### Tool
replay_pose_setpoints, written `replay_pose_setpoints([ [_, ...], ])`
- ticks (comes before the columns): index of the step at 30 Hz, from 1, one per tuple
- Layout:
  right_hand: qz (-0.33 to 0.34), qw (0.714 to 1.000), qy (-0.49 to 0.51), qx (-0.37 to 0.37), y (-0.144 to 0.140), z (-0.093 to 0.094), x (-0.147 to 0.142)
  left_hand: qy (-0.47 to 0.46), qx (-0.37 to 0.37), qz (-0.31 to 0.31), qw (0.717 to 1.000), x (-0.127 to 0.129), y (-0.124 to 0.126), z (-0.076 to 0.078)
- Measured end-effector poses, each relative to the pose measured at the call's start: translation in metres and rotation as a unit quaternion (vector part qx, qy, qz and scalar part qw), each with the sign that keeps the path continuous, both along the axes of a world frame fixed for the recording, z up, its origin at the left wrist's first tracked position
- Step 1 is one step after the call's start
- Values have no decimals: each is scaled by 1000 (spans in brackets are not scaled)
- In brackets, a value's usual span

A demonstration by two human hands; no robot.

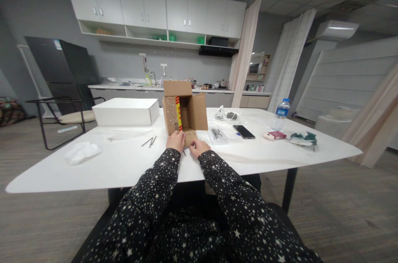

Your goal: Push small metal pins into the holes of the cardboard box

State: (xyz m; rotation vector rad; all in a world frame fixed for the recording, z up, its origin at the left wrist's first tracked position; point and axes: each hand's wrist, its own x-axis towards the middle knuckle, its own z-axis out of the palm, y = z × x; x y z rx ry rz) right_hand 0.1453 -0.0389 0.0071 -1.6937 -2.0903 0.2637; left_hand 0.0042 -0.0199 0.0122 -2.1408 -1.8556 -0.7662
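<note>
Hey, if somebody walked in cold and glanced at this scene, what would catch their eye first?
Probably the open brown cardboard box with a yellow and red stripe, lying on its side mid-table, its near flap under the left hand and right hand in star-patterned sleeves. Next, the flat white rectangular box to its left, then the clear plastic water bottle with a blue cap toward the right of the white table.

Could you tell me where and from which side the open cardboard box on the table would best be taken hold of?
Probably by its two upright side walls, one hand on each, coming from the near side. The cardboard box lies with its opening toward the person and flaps spread. The left hand and right hand already rest at its lower front flap, which looks too floppy to lift by.
</note>
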Motion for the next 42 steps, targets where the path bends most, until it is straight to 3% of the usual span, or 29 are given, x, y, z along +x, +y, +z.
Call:
replay_pose_setpoints([
  [42, 0, 1000, -14, 4, 1, -2, 0, -38, -16, -13, 999, 6, -7, 3],
])
